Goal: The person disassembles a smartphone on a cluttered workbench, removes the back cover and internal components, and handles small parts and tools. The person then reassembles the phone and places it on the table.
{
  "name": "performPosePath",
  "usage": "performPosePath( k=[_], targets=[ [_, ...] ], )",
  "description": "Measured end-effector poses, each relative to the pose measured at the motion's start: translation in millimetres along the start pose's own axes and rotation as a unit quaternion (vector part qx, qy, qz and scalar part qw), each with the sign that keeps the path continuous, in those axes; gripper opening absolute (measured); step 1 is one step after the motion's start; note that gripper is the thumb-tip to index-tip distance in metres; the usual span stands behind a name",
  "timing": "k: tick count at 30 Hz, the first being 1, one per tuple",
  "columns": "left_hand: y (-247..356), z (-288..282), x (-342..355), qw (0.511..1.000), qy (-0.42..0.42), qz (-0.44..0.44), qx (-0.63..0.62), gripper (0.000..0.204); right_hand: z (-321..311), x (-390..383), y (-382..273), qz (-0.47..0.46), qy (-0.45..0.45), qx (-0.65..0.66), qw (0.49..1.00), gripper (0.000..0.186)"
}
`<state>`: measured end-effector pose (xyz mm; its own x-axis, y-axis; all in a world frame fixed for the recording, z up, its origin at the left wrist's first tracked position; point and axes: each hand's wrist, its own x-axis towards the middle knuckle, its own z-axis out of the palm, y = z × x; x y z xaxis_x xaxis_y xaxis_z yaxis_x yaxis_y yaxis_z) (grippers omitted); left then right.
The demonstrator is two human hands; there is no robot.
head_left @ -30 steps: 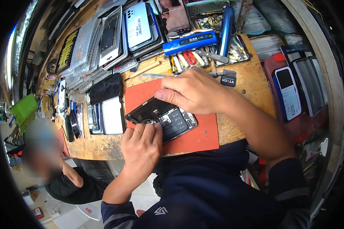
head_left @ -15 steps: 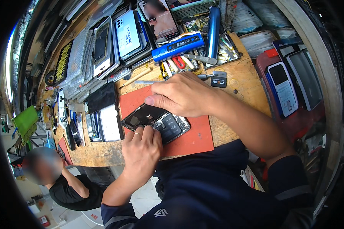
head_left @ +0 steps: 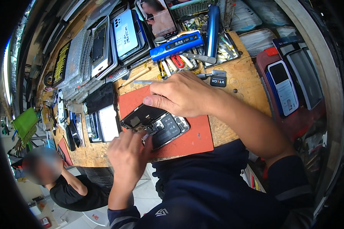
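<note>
Left fingers (head_left: 135,141) shifted left — at opened phone (head_left: 168,130) edge

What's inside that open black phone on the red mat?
The open black rectangular phone shows a flat black battery with small silvery parts beside it. The bare left hand covers the phone's near left corner, so anything under there can't be seen.

Phone (head_left: 167,130) on mat (head_left: 198,138), mat on workbench (head_left: 242,122), stick (head_left: 135,77) behind mat, stacked devices (head_left: 125,36) behind stick
</note>
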<state>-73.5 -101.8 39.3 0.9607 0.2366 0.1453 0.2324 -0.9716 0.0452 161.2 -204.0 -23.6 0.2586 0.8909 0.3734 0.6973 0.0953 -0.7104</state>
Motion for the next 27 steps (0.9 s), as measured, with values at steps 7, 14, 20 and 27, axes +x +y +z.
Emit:
performPosePath(
  k=[7,14,20,27],
  targets=[
    [-31,27,-19,0.926,0.146,-0.187,-0.293,0.043,-3,-1,-4,0.006,-0.025,-0.002,1.000,0.041],
    [-15,77,-33,0.788,0.225,-0.227,-0.526,0.047,-24,-1,-32,0.034,0.111,0.176,0.978,0.012],
    [-21,81,-35,0.836,0.236,-0.218,-0.445,0.043,26,-6,-59,-0.082,-0.028,0.162,0.983,0.022],
    [-19,84,-33,0.838,0.247,-0.227,-0.431,0.046,40,-6,-60,-0.136,-0.034,0.110,0.984,0.028]
  ],
)
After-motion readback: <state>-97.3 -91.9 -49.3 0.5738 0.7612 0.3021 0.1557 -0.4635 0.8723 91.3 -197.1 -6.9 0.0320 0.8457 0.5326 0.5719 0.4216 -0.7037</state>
